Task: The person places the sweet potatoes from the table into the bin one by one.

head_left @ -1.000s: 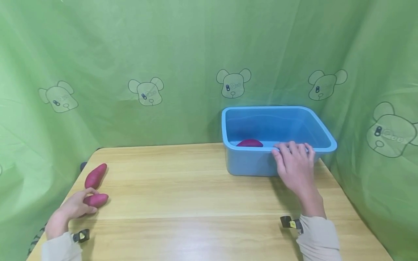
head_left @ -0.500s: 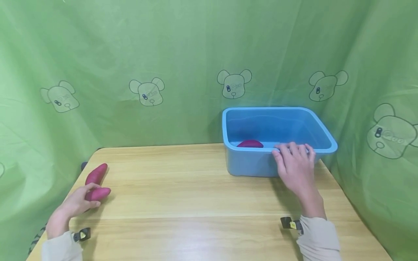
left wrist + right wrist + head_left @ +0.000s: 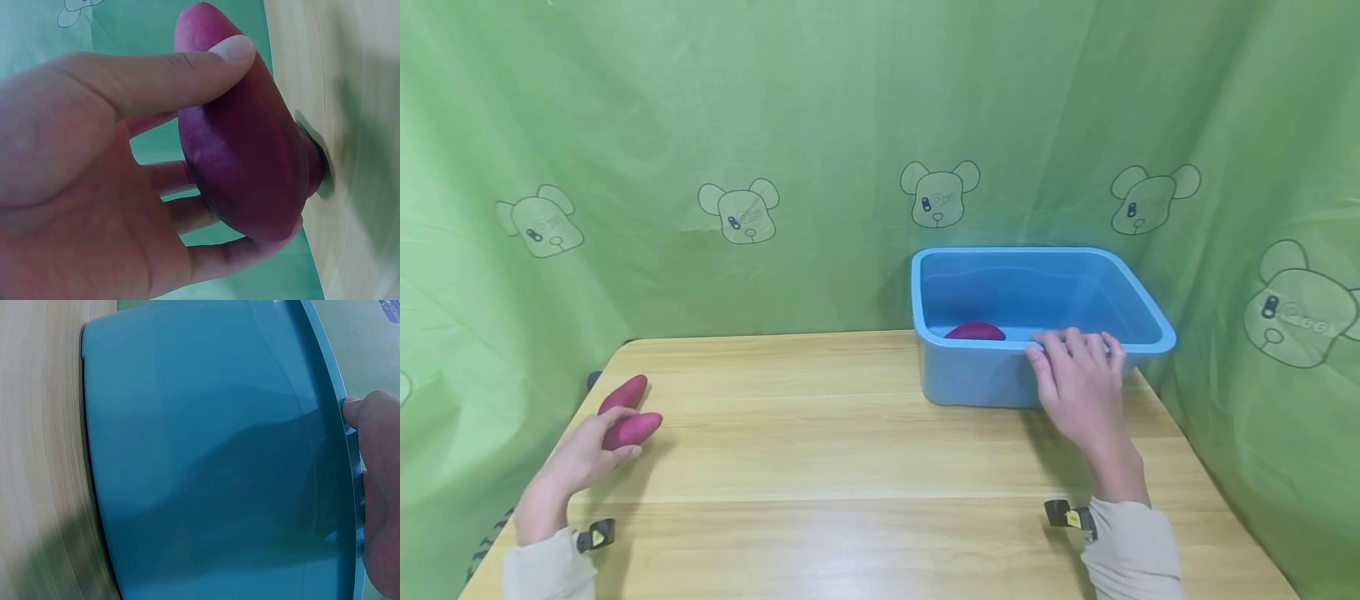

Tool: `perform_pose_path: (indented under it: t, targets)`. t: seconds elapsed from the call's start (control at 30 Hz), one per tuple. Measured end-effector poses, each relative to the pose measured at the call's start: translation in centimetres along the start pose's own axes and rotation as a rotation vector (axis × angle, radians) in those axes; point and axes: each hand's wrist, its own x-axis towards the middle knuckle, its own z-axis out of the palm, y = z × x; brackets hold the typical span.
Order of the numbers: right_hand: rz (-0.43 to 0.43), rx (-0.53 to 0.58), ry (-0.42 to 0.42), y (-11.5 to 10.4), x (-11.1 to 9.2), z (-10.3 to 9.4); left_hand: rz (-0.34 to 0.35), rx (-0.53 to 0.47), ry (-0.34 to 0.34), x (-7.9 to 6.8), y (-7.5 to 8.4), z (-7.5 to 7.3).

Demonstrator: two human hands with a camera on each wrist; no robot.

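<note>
My left hand (image 3: 583,454) grips a purple-red sweet potato (image 3: 634,430) between thumb and fingers, lifted a little off the table at the left. In the left wrist view the thumb crosses the held sweet potato (image 3: 250,162), with the fingers curled behind it. A second sweet potato (image 3: 627,392) lies on the table just beyond, partly hidden. My right hand (image 3: 1081,387) holds the near rim of a blue plastic tub (image 3: 977,375), fingers hooked over the edge. Inside the tub, against its near wall, another sweet potato (image 3: 976,332) shows its upper part.
The wooden table (image 3: 790,450) stretches between the two hands. A green curtain (image 3: 820,125) printed with bear heads hangs behind the table and along both sides. The tub stands at the far right, close to the back curtain.
My left hand has raised the sweet potato off the table and moved it slightly forward and right. The right hand has stayed on the tub's rim.
</note>
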Motion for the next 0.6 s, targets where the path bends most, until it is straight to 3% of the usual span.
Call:
perform_pose_path:
  t: [0.23, 0.6]
  targets:
    - [0.0, -0.004, -0.001, 0.0, 0.01, -0.03, -0.007, -0.011, 0.025, 0.21, 0.65, -0.08]
    - [-0.001, -0.003, -0.004, -0.06, 0.0, -0.1, 0.054, -0.006, 0.128, 0.78, 0.98, -0.15]
